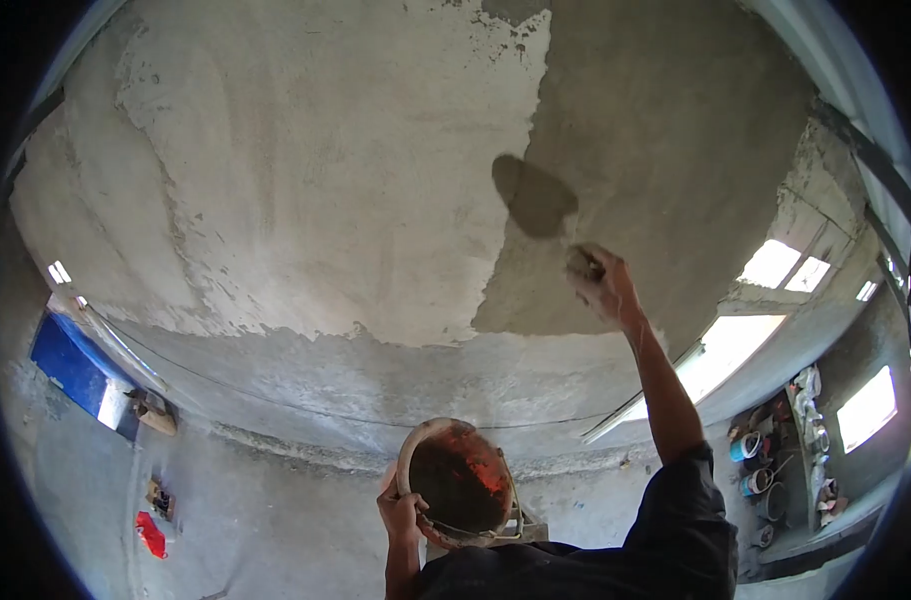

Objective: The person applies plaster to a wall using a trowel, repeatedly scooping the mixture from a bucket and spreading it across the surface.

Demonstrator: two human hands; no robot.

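Note:
My right hand (603, 283) is raised and closed around the handle of a plastering trowel (533, 197). The trowel's blade is slightly blurred and lies over the border between darker, damp-looking plaster (665, 140) and paler plaster (345, 160) on the wall. Lower down, my left hand (402, 512) grips the left rim of a bucket (404, 465), tilted so its mouth faces me. Red shows on the bucket's inner wall, beside a dark grey mass inside it. Whether the trowel blade presses on the wall is hard to tell.
A bare grey floor (275, 500) lies far below. Buckets (745, 447) and other items stand by a shelf at right. A red bag (150, 535) and a box (160, 498) sit at left, near a blue door (70, 365). A thin cable crosses the lower wall.

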